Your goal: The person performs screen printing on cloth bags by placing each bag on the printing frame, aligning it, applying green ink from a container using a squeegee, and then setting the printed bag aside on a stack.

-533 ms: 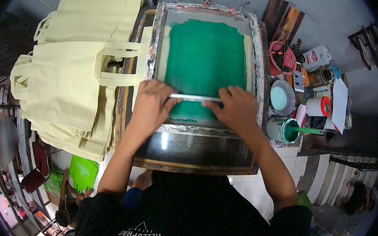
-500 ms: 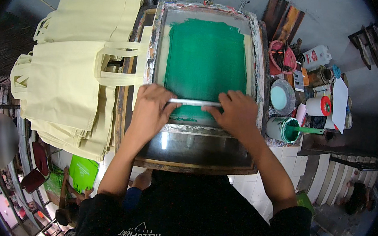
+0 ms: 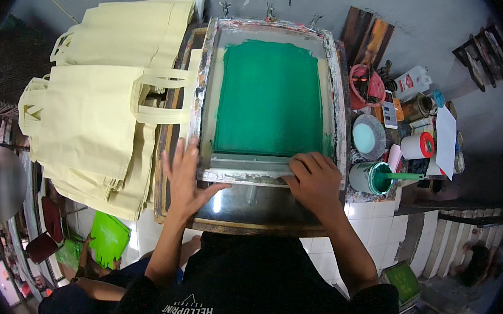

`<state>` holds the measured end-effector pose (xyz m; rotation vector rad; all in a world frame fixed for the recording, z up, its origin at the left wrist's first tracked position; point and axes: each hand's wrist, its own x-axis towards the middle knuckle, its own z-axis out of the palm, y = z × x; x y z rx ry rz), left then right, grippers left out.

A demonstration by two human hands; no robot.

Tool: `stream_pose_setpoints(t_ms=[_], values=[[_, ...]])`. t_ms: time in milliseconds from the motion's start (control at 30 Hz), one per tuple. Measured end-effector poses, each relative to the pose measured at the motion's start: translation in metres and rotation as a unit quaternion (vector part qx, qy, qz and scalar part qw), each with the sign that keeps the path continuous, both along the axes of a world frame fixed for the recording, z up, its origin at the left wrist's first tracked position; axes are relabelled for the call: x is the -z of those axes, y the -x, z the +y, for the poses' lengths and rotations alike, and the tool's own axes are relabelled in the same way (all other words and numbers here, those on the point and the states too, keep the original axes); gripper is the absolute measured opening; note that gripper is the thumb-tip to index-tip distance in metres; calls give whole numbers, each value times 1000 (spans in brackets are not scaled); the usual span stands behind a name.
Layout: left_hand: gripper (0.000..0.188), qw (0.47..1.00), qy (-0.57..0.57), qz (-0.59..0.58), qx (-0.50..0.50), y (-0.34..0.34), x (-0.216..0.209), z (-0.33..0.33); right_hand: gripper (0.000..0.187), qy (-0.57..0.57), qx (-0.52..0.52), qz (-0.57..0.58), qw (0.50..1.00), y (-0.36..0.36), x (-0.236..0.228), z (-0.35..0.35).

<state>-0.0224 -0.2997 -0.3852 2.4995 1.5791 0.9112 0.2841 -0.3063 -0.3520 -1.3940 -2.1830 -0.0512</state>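
- Two bare hands at the near end of the screen frame point(image 3: 335, 92).
- Left hand point(image 3: 182, 182): open, fingers spread at near-left corner; contact unclear.
- Right hand point(image 3: 317, 182): fingers curled around right end of grey squeegee point(image 3: 251, 164), which lies along near edge of green ink point(image 3: 271, 99).
- Cream bags point(image 3: 90, 116): stacked left.
- Ink tub point(image 3: 362, 177): right, green stick point(image 3: 405, 176) inside.
- Metal clamps point(image 3: 270, 13): beyond far rail.
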Motion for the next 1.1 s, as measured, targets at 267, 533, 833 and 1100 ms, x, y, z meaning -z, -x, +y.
stream_pose_setpoints(t_ms=[267, 533, 833, 1100], values=[[127, 933, -147, -330, -3, -25, -113, 50, 21, -231, 28, -82, 969, -14, -159, 59], [74, 961, 142, -86, -220, -20, -51, 46, 42, -183, 111, -53, 975, -5, -261, 117], [47, 923, 265, -147, -237, -4, -8, 37, 45, -205, 132, -25, 969, -31, -315, 205], [52, 798, 196, -543, -175, 17, -37, 49, 48, -218, 111, -26, 969, -34, -327, 226]])
